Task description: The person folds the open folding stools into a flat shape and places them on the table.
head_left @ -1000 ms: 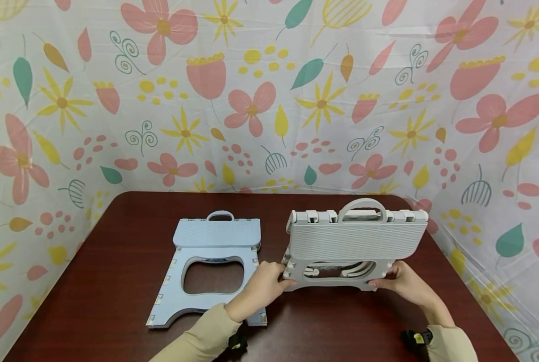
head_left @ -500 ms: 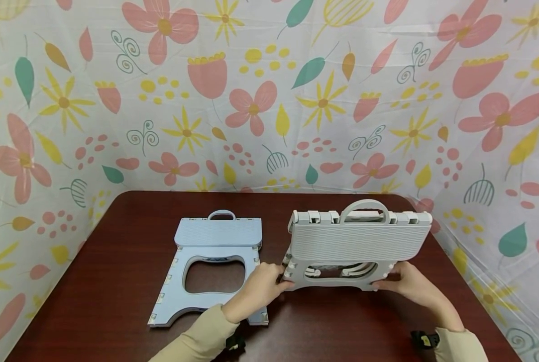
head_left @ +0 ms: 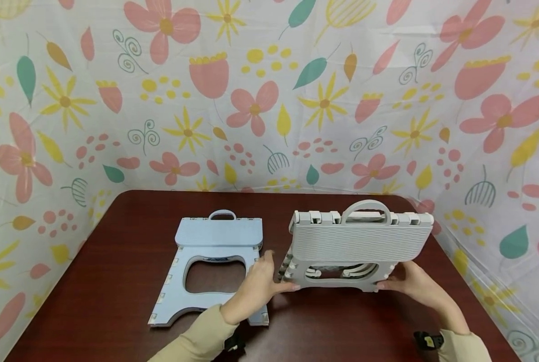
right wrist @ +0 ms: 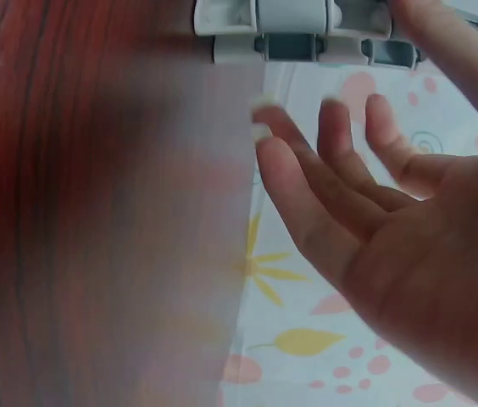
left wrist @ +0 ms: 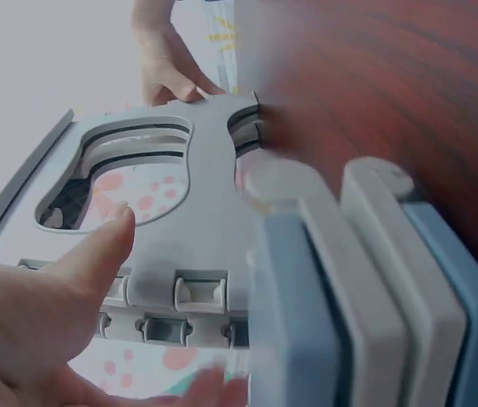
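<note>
On the right of the table, a grey folding stool (head_left: 359, 241) stands partly folded, its seat panel hanging forward and its carry handle on top. At its lower left corner my left hand (head_left: 257, 289) has the thumb on the front edge, the other fingers spread away from the side. In the left wrist view that thumb (left wrist: 108, 250) lies over the leg panel. My right hand (head_left: 414, 286) is at the lower right corner, thumb at the leg; the right wrist view shows its fingers (right wrist: 315, 203) loosely extended, away from the hinges (right wrist: 294, 21).
A light blue folding stool (head_left: 219, 276) lies flat to the left, under my left forearm in the head view. The dark red wooden table (head_left: 102, 281) meets a flowered cloth backdrop (head_left: 251, 100) at the back and sides.
My left hand has loosened from the grey stool's corner; its fingers lift off the side and spread. The right hand keeps its place at the other corner, and the stool stays put.
</note>
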A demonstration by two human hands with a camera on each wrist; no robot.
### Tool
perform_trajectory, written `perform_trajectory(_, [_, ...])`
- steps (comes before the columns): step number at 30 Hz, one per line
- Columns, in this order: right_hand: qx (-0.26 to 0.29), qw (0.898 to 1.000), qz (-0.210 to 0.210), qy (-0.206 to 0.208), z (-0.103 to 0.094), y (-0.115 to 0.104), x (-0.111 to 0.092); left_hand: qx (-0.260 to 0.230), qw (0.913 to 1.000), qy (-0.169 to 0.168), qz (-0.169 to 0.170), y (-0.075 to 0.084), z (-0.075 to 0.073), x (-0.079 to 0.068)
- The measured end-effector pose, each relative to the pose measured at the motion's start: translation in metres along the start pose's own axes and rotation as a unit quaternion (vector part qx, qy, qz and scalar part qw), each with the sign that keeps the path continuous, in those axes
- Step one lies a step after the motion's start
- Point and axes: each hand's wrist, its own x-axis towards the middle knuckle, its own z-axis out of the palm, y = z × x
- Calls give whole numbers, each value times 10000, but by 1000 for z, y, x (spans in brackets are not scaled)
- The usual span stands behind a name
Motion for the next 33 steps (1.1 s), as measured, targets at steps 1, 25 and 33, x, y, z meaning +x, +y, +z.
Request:
perform_trajectory(1, [69, 9999, -137, 57, 1, 1, 0, -57, 10000, -17, 49, 1, 0, 1])
perform_trajectory(25, [304, 9992, 121, -228, 20, 8, 6, -1346, 9869, -380, 802, -9, 13, 16])
perform_trajectory(33, [279, 9991, 224, -220, 20, 8, 5, -1145, 9900, -441, 688, -7, 12, 16])
